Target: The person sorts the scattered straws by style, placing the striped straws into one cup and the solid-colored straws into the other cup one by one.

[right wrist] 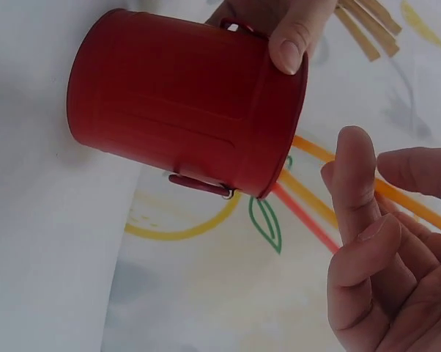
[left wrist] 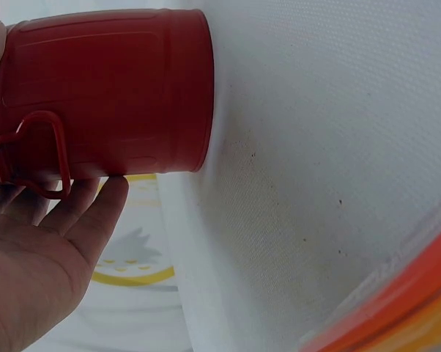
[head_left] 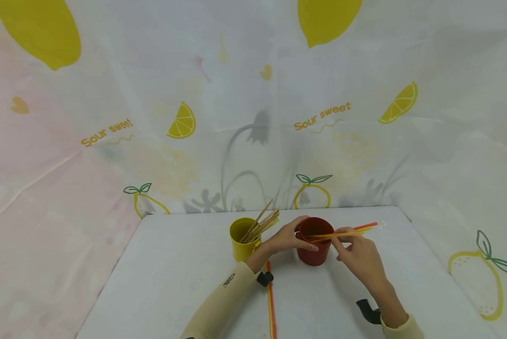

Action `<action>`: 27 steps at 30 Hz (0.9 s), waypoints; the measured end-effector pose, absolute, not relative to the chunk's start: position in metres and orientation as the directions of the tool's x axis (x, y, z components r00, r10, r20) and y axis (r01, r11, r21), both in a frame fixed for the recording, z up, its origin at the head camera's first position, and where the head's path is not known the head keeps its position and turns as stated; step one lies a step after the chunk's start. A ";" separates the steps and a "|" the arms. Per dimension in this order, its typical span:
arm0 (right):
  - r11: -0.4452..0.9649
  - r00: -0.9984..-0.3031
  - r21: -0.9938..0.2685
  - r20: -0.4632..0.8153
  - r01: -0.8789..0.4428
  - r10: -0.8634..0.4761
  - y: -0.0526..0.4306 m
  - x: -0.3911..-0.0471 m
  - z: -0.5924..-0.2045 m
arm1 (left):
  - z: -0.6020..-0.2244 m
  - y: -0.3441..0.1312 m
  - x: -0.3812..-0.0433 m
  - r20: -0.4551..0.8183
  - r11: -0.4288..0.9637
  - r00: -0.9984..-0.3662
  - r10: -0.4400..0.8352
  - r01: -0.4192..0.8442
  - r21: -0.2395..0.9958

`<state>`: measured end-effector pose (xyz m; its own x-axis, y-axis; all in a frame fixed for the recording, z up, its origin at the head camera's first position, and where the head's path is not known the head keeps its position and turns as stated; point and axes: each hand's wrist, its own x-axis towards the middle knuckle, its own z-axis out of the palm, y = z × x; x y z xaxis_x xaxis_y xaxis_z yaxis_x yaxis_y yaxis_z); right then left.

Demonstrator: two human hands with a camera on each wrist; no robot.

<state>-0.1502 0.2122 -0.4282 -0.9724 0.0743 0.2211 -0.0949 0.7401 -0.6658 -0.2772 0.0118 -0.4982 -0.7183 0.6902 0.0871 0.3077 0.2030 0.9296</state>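
A small red metal bucket (head_left: 314, 256) with wire handles stands upright on the white table. My left hand (head_left: 287, 236) grips it near the rim, thumb in front and fingers behind. My right hand (head_left: 361, 256), at the bucket's right, pinches an orange straw-like stick (right wrist: 316, 150) between thumb and finger. A yellow-orange stick (right wrist: 312, 198) and a red stick (right wrist: 305, 218) run alongside, partly hidden behind the fingers. The sticks lie slanted across the rim, with their left ends inside the bucket and their other ends poking out past my right hand.
Left of the red bucket, a yellow bucket (head_left: 239, 254) holds several thin wooden sticks (head_left: 259, 228). Long red and orange sticks (head_left: 271, 301) lie on the table between my arms, running to the front. A lemon-print cloth (head_left: 245, 155) hangs behind the table.
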 end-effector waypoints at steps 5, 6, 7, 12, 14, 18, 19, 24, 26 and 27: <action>0.719 -0.974 -0.689 0.211 -0.091 0.079 0.212 -0.150 -0.428 | -0.497 0.011 -0.277 0.087 0.197 -0.717 0.691 0.302 0.933; 0.712 -0.975 -0.696 0.209 -0.093 0.076 0.212 -0.151 -0.429 | -0.497 0.012 -0.276 0.086 0.195 -0.717 0.692 0.301 0.934; 0.705 -0.976 -0.702 0.206 -0.095 0.073 0.212 -0.152 -0.431 | -0.497 0.012 -0.276 0.085 0.196 -0.717 0.692 0.299 0.934; 0.687 -0.978 -0.721 0.193 -0.092 0.072 0.209 -0.155 -0.437 | -0.496 0.012 -0.275 0.077 0.202 -0.718 0.692 0.295 0.934; 0.689 -0.977 -0.718 0.199 -0.095 0.072 0.209 -0.157 -0.438 | -0.496 0.012 -0.275 0.076 0.204 -0.719 0.691 0.295 0.934; 0.695 -0.973 -0.711 0.217 -0.104 0.077 0.209 -0.157 -0.440 | -0.496 0.012 -0.275 0.073 0.208 -0.722 0.688 0.293 0.933; 0.701 -0.972 -0.706 0.220 -0.102 0.080 0.210 -0.157 -0.439 | -0.496 0.012 -0.274 0.072 0.210 -0.723 0.688 0.292 0.933; 0.725 -0.972 -0.684 0.214 -0.081 0.093 0.211 -0.152 -0.435 | -0.496 0.012 -0.274 0.073 0.210 -0.724 0.686 0.293 0.933; 0.733 -0.972 -0.675 0.216 -0.084 0.088 0.211 -0.150 -0.433 | -0.496 0.012 -0.275 0.075 0.211 -0.725 0.685 0.295 0.932; 0.737 -0.972 -0.670 0.220 -0.088 0.084 0.211 -0.149 -0.433 | -0.496 0.012 -0.275 0.076 0.211 -0.725 0.685 0.297 0.931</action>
